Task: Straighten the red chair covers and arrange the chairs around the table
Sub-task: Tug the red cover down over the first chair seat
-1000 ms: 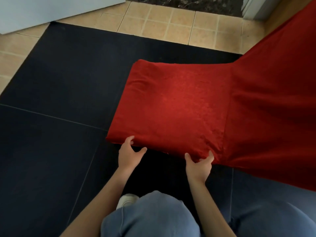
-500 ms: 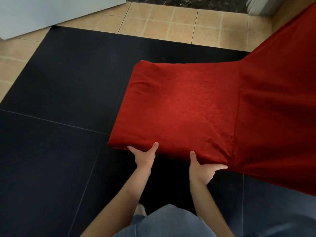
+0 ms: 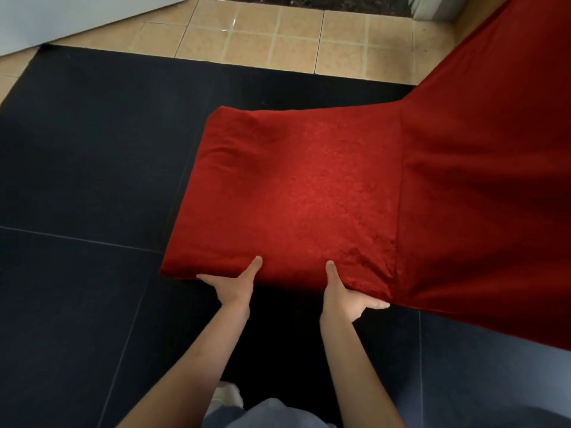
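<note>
So both hands are on the near edge of the seat of a chair wearing a red chair cover (image 3: 309,193), which fills the middle and right of the view and sits on a big black mat (image 3: 86,168). The left hand (image 3: 233,285) has its thumb lying up on top of the red fabric while the fingers tuck under the seat edge, so it's gripping the covered edge toward the near left corner. The right hand (image 3: 346,296) does much the same closer to the backrest: thumb on top, fingers wrapped underneath and poking out to the right, holding the cover and seat edge right where the fabric bunches up. The seat part of the cover looks mostly smooth, with some soft dents near the far left corner and a cluster of wrinkles at the near right corner beside the seam. Past that seam the cover runs up over the chair back (image 3: 494,180), which spreads out wide toward the right edge of the view. Beyond the mat there's beige tiled floor (image 3: 278,41) along the top, plus something white and flat (image 3: 77,13) in the top left corner. At the bottom you can see blue jeans (image 3: 272,415) and a bit of a white shoe (image 3: 227,395) on the mat.
</note>
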Tool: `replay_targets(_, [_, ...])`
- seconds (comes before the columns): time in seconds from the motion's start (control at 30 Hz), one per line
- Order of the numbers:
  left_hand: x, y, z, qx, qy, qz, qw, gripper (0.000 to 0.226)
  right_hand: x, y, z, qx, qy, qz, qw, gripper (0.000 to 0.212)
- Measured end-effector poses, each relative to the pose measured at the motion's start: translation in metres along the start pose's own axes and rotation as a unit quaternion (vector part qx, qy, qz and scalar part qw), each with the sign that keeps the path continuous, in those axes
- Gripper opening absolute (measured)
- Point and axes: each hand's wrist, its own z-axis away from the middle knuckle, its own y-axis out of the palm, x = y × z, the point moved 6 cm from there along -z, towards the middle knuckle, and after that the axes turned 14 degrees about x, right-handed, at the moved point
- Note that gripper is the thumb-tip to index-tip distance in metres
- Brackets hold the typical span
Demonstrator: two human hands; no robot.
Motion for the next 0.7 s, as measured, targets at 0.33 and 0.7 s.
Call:
replay_targets(0.33, [0.008,0.003,-0.010,0.023,0.008,0.054,0.998,0.114,-0.007,0.008,-0.005,-0.006,-0.029,-0.012,0.999,0.143])
replay_targets(0.7, [0.005,0.007,-0.004,0.004,0.027,0.068,0.997,0.099,-0.008,0.016,-0.005,-0.001,-0.051,-0.029,0.998,0.129])
